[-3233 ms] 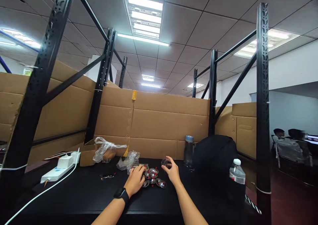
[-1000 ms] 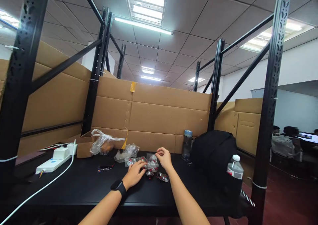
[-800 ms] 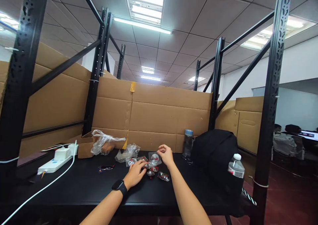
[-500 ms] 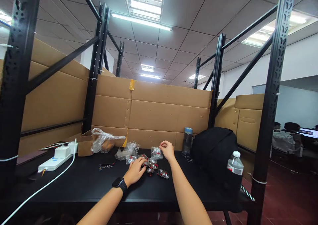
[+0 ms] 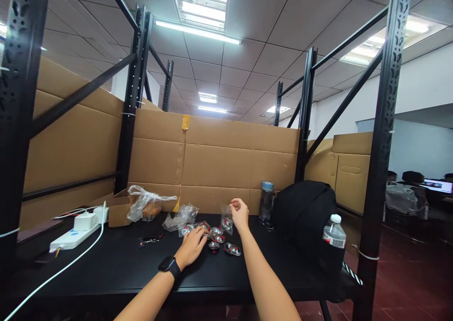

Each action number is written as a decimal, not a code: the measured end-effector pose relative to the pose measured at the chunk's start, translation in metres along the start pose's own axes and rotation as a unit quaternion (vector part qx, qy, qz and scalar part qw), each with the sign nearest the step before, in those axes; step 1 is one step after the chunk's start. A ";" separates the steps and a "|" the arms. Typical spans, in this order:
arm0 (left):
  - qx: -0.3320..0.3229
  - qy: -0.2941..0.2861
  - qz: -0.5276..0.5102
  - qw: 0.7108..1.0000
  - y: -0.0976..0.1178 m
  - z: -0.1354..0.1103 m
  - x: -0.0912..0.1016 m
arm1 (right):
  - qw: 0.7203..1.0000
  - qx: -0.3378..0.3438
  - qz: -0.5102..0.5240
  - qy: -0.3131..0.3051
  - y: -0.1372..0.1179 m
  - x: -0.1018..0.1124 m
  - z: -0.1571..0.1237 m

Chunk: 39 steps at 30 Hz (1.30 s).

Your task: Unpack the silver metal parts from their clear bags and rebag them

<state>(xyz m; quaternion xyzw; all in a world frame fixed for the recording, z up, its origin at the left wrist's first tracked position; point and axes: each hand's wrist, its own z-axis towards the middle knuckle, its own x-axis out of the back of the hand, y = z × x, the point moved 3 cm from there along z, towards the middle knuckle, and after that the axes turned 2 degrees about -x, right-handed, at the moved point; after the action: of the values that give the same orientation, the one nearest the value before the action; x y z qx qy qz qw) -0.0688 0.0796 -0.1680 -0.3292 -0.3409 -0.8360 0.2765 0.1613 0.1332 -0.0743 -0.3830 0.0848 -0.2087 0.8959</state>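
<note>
My right hand [image 5: 239, 214] is raised over the black table and pinches the top of a small clear plastic bag [image 5: 227, 220], which hangs with a shiny, red-marked thing inside. My left hand [image 5: 193, 246], a black watch on its wrist, lies low with fingers stretched out at the left edge of a pile of round shiny metal pieces [image 5: 213, 244] with red parts. Whether its fingertips touch them I cannot tell. Two more such pieces [image 5: 232, 249] lie together to the right. Crumpled clear bags [image 5: 182, 218] lie behind my left hand.
At the left stand a white power strip [image 5: 73, 237] with a cable, and a cardboard box [image 5: 119, 213] by a tied plastic bag [image 5: 146, 206]. A blue-lidded bottle [image 5: 266, 202], a black backpack [image 5: 304, 222] and a clear water bottle [image 5: 334, 233] are at right. Cardboard panels [image 5: 219, 160] wall the back.
The small bag in my right hand has turned, so it looks narrower and its round face no longer shows. My left hand stays nearly in place. The whole view has shifted slightly.
</note>
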 end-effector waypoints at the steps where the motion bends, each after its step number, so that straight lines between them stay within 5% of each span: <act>1: 0.001 0.003 0.002 1.000 -0.001 0.000 0.000 | 1.000 0.003 -0.004 0.010 -0.002 0.001 0.001; 8: -0.019 0.044 0.047 0.998 0.006 -0.001 0.008 | 0.997 -0.006 -0.035 0.063 -0.016 0.010 0.007; 12: -0.055 0.137 0.113 0.983 0.023 -0.002 0.022 | 0.998 -0.010 -0.030 -0.047 -0.019 -0.006 -0.007; 17: -0.094 0.088 0.137 0.982 0.029 0.005 0.026 | 0.974 -0.045 0.071 -0.212 -0.018 -0.036 -0.036; 21: -0.080 0.045 0.157 0.983 0.003 0.015 0.039 | 0.963 -0.056 0.099 -0.245 -0.010 -0.036 -0.042; 24: 0.029 0.047 0.194 0.979 -0.036 0.021 0.054 | 0.971 -0.045 0.074 -0.224 0.000 -0.020 -0.038; 26: 0.095 -0.008 0.208 0.973 -0.064 0.024 0.059 | 0.973 -0.055 0.053 -0.216 0.009 -0.008 -0.036; 31: 0.134 -0.095 0.184 0.969 -0.108 0.038 0.059 | 0.976 -0.070 0.017 -0.207 0.026 0.008 -0.036; 34: 0.140 -0.095 0.181 0.969 -0.111 0.045 0.056 | 0.973 -0.076 0.010 -0.218 0.030 0.010 -0.040; 39: 0.077 -0.057 0.186 0.978 -0.086 0.040 0.048 | 0.969 -0.098 -0.001 -0.227 0.032 0.015 -0.047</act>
<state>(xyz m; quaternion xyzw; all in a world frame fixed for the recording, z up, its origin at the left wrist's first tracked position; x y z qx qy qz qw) -0.1430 0.1513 -0.1438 -0.4120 -0.3518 -0.7211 0.4318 0.1702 0.1157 -0.1296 -0.5065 -0.1013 -0.1077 0.8494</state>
